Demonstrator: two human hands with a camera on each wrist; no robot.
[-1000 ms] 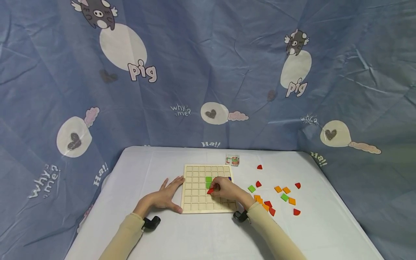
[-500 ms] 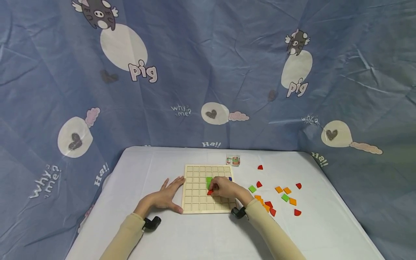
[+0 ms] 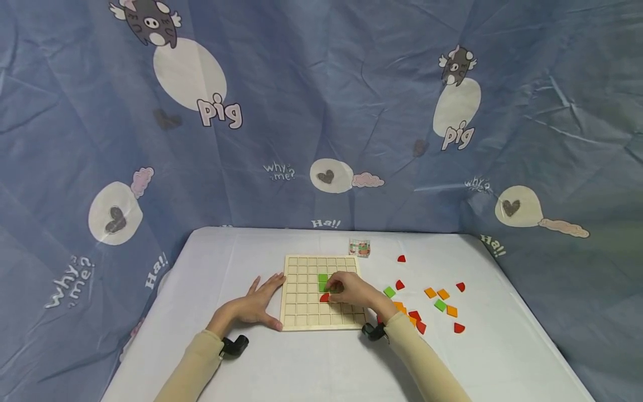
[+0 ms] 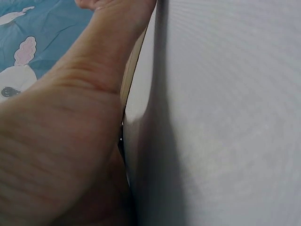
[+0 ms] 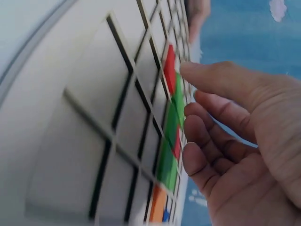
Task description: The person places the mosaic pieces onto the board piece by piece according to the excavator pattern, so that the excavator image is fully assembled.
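Observation:
A pale wooden grid board lies on the white table. My left hand rests along its left edge with fingers and thumb spread; in the left wrist view the hand hides most of the board. Over the board's right half hovers my right hand, its fingers loosely bent. A red quarter-round tile lies in a cell just below the green tiles. In the right wrist view the thumb and fingers stand just off the red tile and green tiles, with nothing between them.
Orange tiles, red tiles and green tiles lie scattered right of the board. A small printed card lies behind it. Orange and blue tiles sit in other cells. A patterned blue cloth hangs behind.
My right fingers, earlier at the red tile, have let go and drawn slightly away to the right. The red tile now shows more fully in its cell. My left hand has stayed put.

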